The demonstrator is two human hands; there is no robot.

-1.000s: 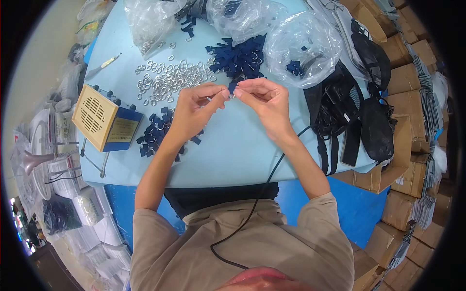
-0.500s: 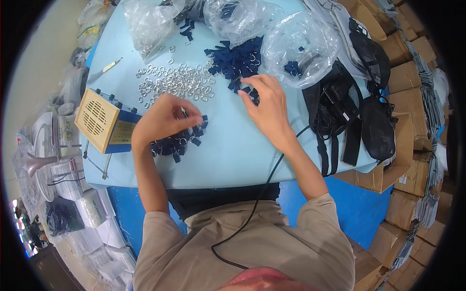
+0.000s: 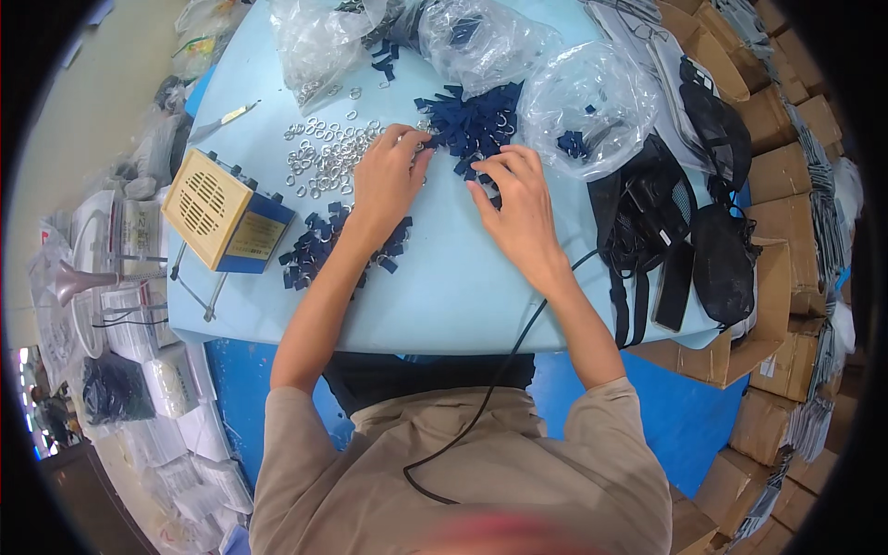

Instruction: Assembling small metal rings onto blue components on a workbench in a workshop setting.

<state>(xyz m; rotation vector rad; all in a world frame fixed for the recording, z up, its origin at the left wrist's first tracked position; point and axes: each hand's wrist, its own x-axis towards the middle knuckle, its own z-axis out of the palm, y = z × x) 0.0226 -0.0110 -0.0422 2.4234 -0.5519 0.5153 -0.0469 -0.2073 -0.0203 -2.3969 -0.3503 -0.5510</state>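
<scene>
With fingers curled, the left hand point(image 3: 388, 178) and right hand point(image 3: 518, 199) are at the navy tabs point(image 3: 470, 125), upper centre; whether either grips one cannot be told. A careless left-hand sweep could scatter the neighbouring metal rings point(image 3: 333, 153), upper left, among them.

Piled metal rings point(image 3: 324, 153) and stacked cartons point(image 3: 775, 157) suggest a workshop.

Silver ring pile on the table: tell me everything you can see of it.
The silver ring pile is a loose, shallow heap of small, shiny, metal-looking rings, many looking oval. It spreads over the pale blue tabletop, left of the larger dark blue pile, with a few strays around its edges. The left hand overlaps its right side in this view; whether it touches any ring is unclear.
</scene>
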